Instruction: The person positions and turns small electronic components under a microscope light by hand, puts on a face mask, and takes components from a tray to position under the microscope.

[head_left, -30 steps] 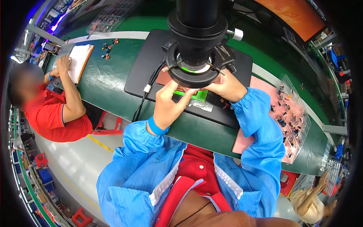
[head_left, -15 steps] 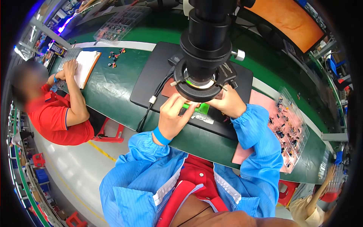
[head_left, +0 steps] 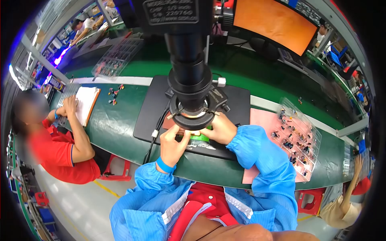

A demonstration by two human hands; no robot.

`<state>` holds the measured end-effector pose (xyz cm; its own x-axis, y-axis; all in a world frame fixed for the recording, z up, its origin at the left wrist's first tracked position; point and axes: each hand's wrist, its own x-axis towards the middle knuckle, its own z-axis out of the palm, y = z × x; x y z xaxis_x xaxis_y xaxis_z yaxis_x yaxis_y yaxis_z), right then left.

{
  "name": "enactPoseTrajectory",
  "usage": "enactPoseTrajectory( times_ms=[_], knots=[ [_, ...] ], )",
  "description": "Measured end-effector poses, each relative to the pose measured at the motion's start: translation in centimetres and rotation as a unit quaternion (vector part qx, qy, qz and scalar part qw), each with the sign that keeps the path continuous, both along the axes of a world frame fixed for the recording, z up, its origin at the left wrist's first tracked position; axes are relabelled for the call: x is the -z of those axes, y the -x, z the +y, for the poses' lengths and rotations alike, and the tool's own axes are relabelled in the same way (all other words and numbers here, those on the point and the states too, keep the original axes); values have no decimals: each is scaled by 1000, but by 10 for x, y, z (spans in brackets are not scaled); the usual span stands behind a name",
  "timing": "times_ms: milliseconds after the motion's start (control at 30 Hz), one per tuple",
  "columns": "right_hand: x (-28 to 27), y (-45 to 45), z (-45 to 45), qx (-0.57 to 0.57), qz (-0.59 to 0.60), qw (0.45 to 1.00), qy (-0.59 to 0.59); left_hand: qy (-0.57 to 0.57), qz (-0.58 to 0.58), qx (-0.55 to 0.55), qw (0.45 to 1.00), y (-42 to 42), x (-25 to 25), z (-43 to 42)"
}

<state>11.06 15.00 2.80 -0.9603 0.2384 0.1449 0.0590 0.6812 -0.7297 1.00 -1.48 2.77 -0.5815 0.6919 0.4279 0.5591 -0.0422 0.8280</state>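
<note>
Under the ring of a black microscope (head_left: 189, 82), my two hands meet. My left hand (head_left: 172, 145), with a blue wristband, has thumb and fingers pinched together at something too small to name. From the other side, my right hand (head_left: 222, 129) comes in with its fingers closed near the same spot; its fingertips are partly hidden by the lens ring. A bright green flat piece (head_left: 200, 138) lies just below the fingertips on the black microscope base (head_left: 146, 120). An orange, blurred picture fills the monitor (head_left: 275, 25) behind.
On a pink mat (head_left: 257, 120) to the right, a clear compartment tray (head_left: 317, 146) holds several small dark parts. Loose small parts (head_left: 113, 94) lie at the left, near a co-worker in red (head_left: 60, 148) with papers (head_left: 86, 105). Cables (head_left: 159, 124) run beside the base.
My view has tilted up, so the bench appears lower and more of the monitor and microscope shows. Both hands stay together under the lens, with little visible change in their grip.
</note>
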Motion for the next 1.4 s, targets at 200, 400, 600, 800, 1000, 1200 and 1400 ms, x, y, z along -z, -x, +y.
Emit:
enactPoseTrajectory(
  times_ms=[200, 400, 600, 800, 1000, 1200, 1400],
  knots=[
    [7, 5, 0, 17, 160, 980, -118, 77, 165, -21, 983, 16, 10, 0],
    [-48, -42, 51, 63, -141, 963, -219, 68, 136, -28, 988, 17, 24, 2],
    [-31, -38, 61, -21, -282, 949, -143, 64, 144, -44, 986, 17, 27, 4],
    [-35, -29, 56, -53, -208, 972, -100, 67, 141, -54, 986, 15, 29, 4],
    [-52, -17, 62, -55, -150, 979, -123, 88, 164, -50, 981, 14, 24, 6],
    [-19, -3, 84, -77, -121, 989, -26, 114, 129, -109, 979, 83, -6, -22],
    [-29, -2, 84, -100, -141, 979, 109, 164, 283, -229, 917, 165, -10, -51]
  ],
)
